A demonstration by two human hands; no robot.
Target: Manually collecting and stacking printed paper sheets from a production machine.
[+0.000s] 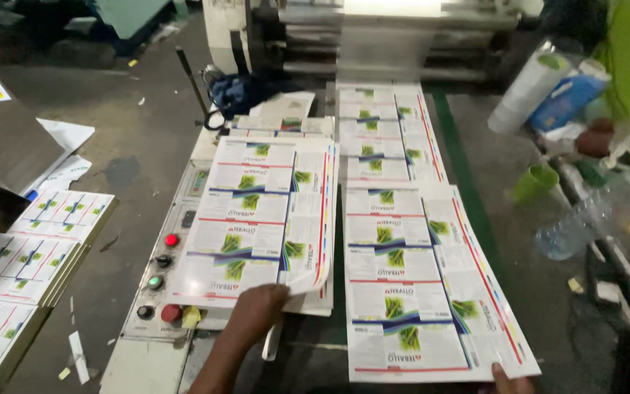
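While the left hand [257,310] pinched the near edge of the top printed sheet [257,219] — its corner curling up off the stack beside the control panel [162,273] — the right hand [508,379] pressed a thumb on the near edge of the glossy sheet [417,292] lying alongside; its grip could not be told.

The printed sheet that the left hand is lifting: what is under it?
Under the lifted printed sheet, held at its near edge by the left hand, lies a stack of similar sheets, visible only along its right and near edges. How deep the stack goes is covered.
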